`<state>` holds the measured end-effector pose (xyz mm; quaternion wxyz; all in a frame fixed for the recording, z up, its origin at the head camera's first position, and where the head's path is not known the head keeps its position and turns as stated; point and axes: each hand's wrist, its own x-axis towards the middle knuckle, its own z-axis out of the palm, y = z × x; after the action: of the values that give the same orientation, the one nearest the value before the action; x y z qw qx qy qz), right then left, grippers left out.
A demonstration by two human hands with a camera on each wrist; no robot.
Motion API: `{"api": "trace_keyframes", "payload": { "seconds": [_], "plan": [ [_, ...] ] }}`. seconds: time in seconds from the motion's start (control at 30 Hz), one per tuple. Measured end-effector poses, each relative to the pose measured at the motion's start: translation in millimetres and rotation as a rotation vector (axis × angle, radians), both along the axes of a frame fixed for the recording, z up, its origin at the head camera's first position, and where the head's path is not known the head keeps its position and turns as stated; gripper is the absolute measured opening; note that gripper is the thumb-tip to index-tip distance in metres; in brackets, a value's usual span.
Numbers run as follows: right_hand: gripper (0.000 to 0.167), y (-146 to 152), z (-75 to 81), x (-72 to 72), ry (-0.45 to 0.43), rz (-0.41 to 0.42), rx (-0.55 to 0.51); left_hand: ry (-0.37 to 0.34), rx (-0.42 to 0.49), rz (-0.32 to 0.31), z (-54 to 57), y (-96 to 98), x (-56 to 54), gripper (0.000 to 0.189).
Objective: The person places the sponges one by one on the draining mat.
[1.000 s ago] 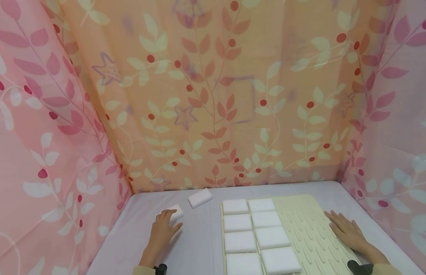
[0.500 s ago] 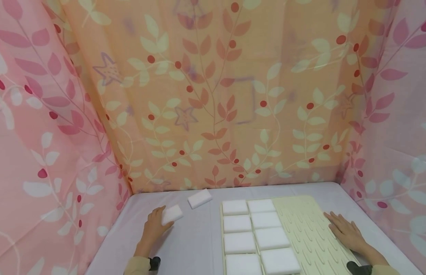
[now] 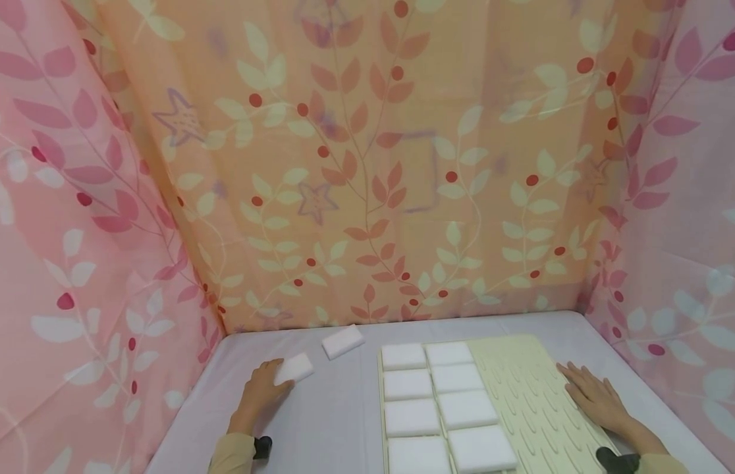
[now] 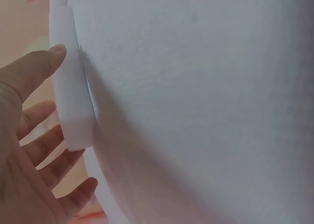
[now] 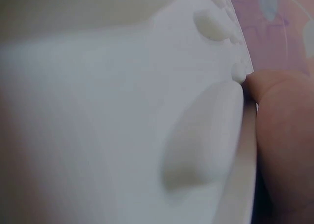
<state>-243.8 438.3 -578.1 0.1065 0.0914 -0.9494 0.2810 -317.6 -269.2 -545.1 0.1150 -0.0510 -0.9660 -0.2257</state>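
Note:
In the head view, my left hand (image 3: 259, 393) is at the left end of a white sponge block (image 3: 295, 368) lying on the table. The thumb is on its near side and the fingers are at its far side. Seen from the left wrist, the thumb tip lies against the sponge and the other fingers touch its opposite edge. My right hand (image 3: 595, 398) rests with extended fingers on the right edge of a pale yellow ridged mat (image 3: 521, 395). Several white sponge blocks (image 3: 411, 417) stand in two columns on the mat's left part.
Another white sponge block (image 3: 342, 342) lies loose toward the back of the table (image 3: 338, 421), which has a pale cloth. Flower-patterned curtains (image 3: 367, 197) enclose the back and both sides.
My left hand has drawn back leftward, baring more of the sponge block, and its thumb and fingers now frame the block's left end. The right hand stays on the mat's edge.

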Motion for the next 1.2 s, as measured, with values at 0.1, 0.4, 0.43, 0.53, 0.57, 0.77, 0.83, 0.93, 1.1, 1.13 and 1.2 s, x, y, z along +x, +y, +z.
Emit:
{"api": "trace_keyframes", "payload": {
  "seconds": [0.1,0.4,0.43,0.53,0.57,0.77,0.83,0.93,1.1,1.13,1.2],
  "plan": [
    [0.049,0.0,0.7,0.0,-0.008,-0.002,0.004,-0.007,-0.002,0.000,-0.1,-0.1,0.4,0.061],
    [0.048,0.1,2.3,-0.2,-0.006,-0.002,0.005,0.039,0.039,-0.025,7.4,9.1,7.3,0.059],
    [0.048,0.1,2.1,-0.3,-0.002,-0.003,0.008,0.043,0.046,-0.030,8.4,11.0,8.1,0.058],
    [0.047,0.5,0.9,-0.8,0.012,-0.006,0.014,0.046,0.061,-0.045,10.8,17.0,10.4,0.057],
    [0.047,0.6,0.3,-0.9,0.020,-0.007,0.016,0.044,0.069,-0.048,11.6,19.3,11.2,0.056],
    [0.047,0.6,-1.8,-0.7,0.029,-0.012,0.027,0.055,0.113,-0.059,17.4,34.3,16.5,0.052],
    [0.047,0.6,-1.8,-0.5,0.025,-0.012,0.026,0.063,0.124,-0.065,18.9,39.6,17.8,0.051],
    [0.047,0.7,-1.3,-0.6,0.021,-0.012,0.025,0.071,0.139,-0.079,20.9,48.0,19.8,0.051],
    [0.047,1.5,-0.6,-1.5,0.010,-0.008,0.020,0.064,0.156,-0.097,23.7,61.7,22.4,0.050],
    [0.047,1.5,-0.8,-1.6,0.009,-0.009,0.021,0.062,0.159,-0.099,24.4,64.5,23.2,0.051],
    [0.048,1.5,-1.3,-1.5,0.004,-0.008,0.019,0.057,0.173,-0.105,27.4,70.8,25.6,0.050]
  ]
}}
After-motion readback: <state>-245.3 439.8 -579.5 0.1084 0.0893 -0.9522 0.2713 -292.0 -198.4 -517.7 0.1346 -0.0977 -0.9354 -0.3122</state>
